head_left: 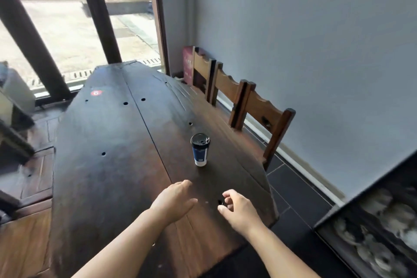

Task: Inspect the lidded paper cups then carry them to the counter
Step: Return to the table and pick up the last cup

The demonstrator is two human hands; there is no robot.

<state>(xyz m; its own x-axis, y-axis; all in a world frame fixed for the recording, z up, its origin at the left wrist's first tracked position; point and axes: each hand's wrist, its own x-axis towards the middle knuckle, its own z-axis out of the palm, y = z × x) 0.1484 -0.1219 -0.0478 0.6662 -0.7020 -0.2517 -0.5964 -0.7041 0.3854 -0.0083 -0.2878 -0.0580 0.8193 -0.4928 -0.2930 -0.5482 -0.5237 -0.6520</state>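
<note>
One paper cup [200,150] stands upright on the long dark wooden table [108,142], right of its middle. It is dark blue with a white base and a black lid. My left hand [174,201] hovers over the table below the cup, fingers spread and empty. To its right, my right hand [238,209] is held with fingers loosely curled apart, holding nothing. Both hands are short of the cup and do not touch it.
Wooden chairs [259,113] line the table's right side against a grey wall. A dark cabinet [370,228] with pale round items stands at lower right. Large windows [67,29] are behind the table's far end. Furniture sits at the left edge.
</note>
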